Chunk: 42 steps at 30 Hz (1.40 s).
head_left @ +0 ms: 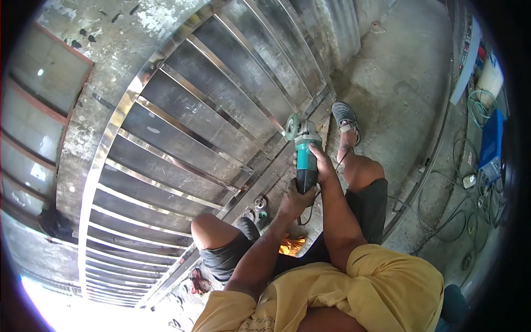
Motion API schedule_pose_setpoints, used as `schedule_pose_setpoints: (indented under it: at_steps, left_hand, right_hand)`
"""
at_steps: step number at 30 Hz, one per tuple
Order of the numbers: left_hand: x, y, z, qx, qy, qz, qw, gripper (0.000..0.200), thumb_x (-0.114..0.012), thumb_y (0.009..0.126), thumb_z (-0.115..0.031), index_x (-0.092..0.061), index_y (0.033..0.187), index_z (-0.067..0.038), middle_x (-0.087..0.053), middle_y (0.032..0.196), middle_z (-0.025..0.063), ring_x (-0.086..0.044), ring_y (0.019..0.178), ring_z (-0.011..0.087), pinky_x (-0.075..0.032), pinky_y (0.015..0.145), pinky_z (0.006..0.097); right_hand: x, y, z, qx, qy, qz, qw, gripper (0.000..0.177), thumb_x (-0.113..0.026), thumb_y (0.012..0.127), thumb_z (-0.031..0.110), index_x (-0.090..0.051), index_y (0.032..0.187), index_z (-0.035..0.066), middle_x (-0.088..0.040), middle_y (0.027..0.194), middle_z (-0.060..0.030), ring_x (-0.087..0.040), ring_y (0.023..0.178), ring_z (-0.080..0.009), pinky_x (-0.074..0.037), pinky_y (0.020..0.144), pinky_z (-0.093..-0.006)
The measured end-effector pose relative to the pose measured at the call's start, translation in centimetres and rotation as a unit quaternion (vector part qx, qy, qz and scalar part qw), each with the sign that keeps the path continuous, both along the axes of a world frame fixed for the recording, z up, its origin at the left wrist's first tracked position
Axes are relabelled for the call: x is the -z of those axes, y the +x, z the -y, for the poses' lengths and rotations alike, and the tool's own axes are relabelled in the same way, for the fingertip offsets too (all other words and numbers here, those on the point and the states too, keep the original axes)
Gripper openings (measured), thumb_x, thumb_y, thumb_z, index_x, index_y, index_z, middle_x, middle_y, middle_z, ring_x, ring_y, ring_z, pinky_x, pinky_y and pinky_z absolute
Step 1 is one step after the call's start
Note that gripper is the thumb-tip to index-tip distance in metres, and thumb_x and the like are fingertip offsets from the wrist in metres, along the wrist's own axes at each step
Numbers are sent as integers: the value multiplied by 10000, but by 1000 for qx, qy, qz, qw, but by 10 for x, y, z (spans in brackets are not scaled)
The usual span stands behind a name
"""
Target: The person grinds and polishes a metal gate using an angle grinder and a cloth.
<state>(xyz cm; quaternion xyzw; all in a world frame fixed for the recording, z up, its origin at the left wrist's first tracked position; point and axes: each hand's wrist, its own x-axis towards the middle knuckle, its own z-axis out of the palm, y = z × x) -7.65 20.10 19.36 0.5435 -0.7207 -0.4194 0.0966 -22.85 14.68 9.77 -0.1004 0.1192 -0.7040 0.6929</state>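
Angle grinder gripped two-handed for steadiness: left hand wrapped round rear of body, right hand closed on side near head. Disc at stainless steel gate rail, tool between knees.

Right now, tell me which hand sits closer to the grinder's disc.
The right hand, gripping the green grinder just behind its disc; the left hand holds the rear end, farther back.

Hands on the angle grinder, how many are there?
2. The left hand wraps the rear of the angle grinder; the right hand grips its teal body, nearer the disc. No other hands show in this view.
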Motion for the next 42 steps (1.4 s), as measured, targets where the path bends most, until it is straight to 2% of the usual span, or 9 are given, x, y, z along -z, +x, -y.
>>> schedule_pose_setpoints:
  at_steps: [5, 12, 14, 16, 19, 21, 23, 33, 42]
  left_hand:
    - [53, 30, 15, 53, 48, -77, 994, 707, -619, 902, -578, -549, 1290, 9, -691, 1070, 177, -674, 980, 231, -502, 903, 386]
    - [83, 27, 34, -126, 139, -162, 969, 831, -552, 899, -700, -544, 1269, 44, -685, 1040, 160, -665, 962, 268, -516, 855, 378]
    - [76, 19, 24, -155, 100, -149, 972, 844, -542, 892, -718, -548, 1259, 42, -685, 1037, 169, -668, 954, 273, -518, 847, 386]
    - [115, 15, 27, -170, 43, -154, 972, 852, -562, 873, -727, -557, 1218, 53, -692, 995, 195, -680, 912, 292, -525, 826, 401]
    - [64, 18, 21, -115, 33, -252, 960, 866, -590, 853, -723, -549, 1200, 70, -695, 988, 258, -694, 937, 360, -528, 832, 421]
    - [66, 16, 28, -157, 13, -166, 974, 797, -552, 901, -667, -559, 1227, 60, -677, 1070, 302, -670, 1042, 405, -509, 881, 444]
    - [63, 13, 32, -159, 17, -153, 975, 808, -525, 910, -671, -521, 1269, 52, -660, 1082, 334, -639, 1072, 462, -504, 891, 477]
    - [95, -8, 83, -204, 221, -167, 939, 1035, -314, 901, -797, -219, 1485, 52, -577, 1187, 409, -568, 1211, 458, -441, 1016, 505]
    - [150, 53, 153, -218, 215, -322, 896, 1018, -408, 868, -772, -357, 1436, 71, -538, 1298, 368, -519, 1274, 455, -415, 1051, 494]
  right_hand:
    - [4, 15, 10, 201, 147, -363, 898, 624, -806, 810, 364, -515, 1250, 31, -652, 1061, -100, -672, 901, -235, -539, 759, -364]
    - [-1, 48, 2, 152, 265, -580, 755, 754, -830, 775, 476, -495, 1227, -27, -654, 1056, -148, -645, 917, -206, -530, 783, -356]
    - [60, 51, 22, 160, 241, -537, 792, 760, -788, 805, 524, -494, 1241, -25, -646, 1085, -151, -642, 932, -211, -531, 786, -354]
    - [52, 46, 15, 133, 247, -525, 804, 765, -715, 853, 583, -507, 1262, -29, -634, 1117, -136, -635, 955, -205, -523, 809, -336]
    - [5, 40, -12, 60, 277, -429, 858, 677, -677, 895, 559, -548, 1257, 2, -639, 1113, -102, -636, 958, -189, -517, 833, -329]
    - [41, 23, -4, -58, 226, -322, 918, 503, -623, 951, 511, -590, 1246, 105, -642, 1080, -51, -642, 947, -178, -521, 849, -333]
    - [32, 25, -5, -20, 199, -300, 933, 593, -672, 927, 461, -534, 1317, 36, -614, 1119, -82, -605, 995, -189, -503, 850, -328]
    - [11, 32, 60, 50, 253, -613, 747, 572, -725, 887, 313, -502, 1326, 20, -611, 1154, -124, -616, 1014, -271, -515, 824, -374]
    - [53, 97, 104, -46, 214, -715, 664, 704, -741, 825, 405, -469, 1339, 7, -614, 1169, -159, -622, 1032, -299, -514, 846, -383]
